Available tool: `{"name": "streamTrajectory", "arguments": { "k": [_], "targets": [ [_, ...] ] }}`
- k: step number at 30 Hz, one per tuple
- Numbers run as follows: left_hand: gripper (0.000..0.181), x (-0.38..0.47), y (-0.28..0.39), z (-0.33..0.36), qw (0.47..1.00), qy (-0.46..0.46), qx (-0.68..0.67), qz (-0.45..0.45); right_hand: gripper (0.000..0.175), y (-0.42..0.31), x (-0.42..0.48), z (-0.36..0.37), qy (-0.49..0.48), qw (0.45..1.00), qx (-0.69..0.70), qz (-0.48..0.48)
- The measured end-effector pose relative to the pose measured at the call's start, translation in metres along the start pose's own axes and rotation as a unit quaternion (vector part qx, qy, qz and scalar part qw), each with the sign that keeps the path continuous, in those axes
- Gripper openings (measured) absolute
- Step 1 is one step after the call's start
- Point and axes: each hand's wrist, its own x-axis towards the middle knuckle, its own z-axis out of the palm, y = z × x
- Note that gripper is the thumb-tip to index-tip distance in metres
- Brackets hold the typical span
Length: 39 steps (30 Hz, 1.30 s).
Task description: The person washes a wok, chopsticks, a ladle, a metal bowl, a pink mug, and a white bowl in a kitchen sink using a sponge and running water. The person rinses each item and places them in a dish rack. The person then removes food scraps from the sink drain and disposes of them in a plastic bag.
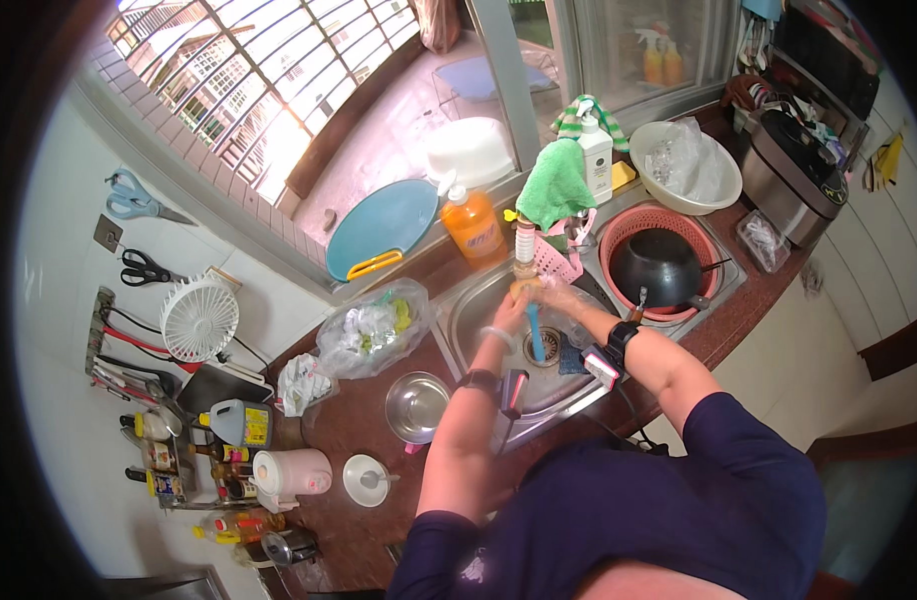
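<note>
Both of my hands are close together under the faucet (525,251) at the sink (470,330). My left hand (512,306) and my right hand (557,292) meet around a small yellowish-brown item (527,286), too blurred to name; which hand grips it cannot be told. A blue strip-like thing (535,334) extends below them towards the drain strainer (546,346). To the right of the drain lies a dark blue scouring cloth (571,360). A green cloth (554,184) drapes over the top of the faucet, and a pink perforated basket (556,261) hangs just behind my hands.
A black wok (655,268) sits in a red plastic basket (612,225) at the right. On the left counter are a steel bowl (418,408), a plastic bag of greens (372,326) and a white bowl (366,491). An orange soap bottle (475,229) stands behind the sink.
</note>
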Motion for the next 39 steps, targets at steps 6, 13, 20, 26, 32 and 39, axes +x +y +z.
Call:
{"name": "streamTrajectory", "arguments": {
  "k": [6, 13, 20, 26, 32, 39],
  "targets": [
    [0.027, -0.024, -0.019, 0.001, 0.983, -0.034, 0.125, -0.127, 0.027, -0.020, -0.005, 0.011, 0.070, 0.997, -0.004, 0.037],
    [0.022, -0.044, -0.016, 0.010, 0.964, -0.060, 0.165, -0.200, 0.029, -0.082, -0.024, 0.007, 0.000, 0.917, -0.391, -0.078],
    [0.023, -0.032, -0.018, 0.015, 0.985, 0.027, 0.099, -0.137, 0.036, -0.111, -0.036, 0.013, 0.011, 0.882, -0.468, 0.049],
    [0.029, -0.027, -0.025, 0.013, 0.965, 0.031, 0.219, -0.142, 0.037, -0.044, -0.007, -0.003, 0.073, 0.895, -0.440, 0.003],
    [0.027, -0.022, -0.051, 0.031, 0.959, 0.096, 0.263, 0.042, 0.031, 0.018, -0.013, 0.034, 0.045, 0.975, 0.220, -0.006],
    [0.022, -0.032, -0.062, 0.027, 0.979, 0.027, 0.020, -0.200, 0.026, -0.025, -0.005, 0.019, 0.035, 0.998, 0.038, 0.019]
  ]
}}
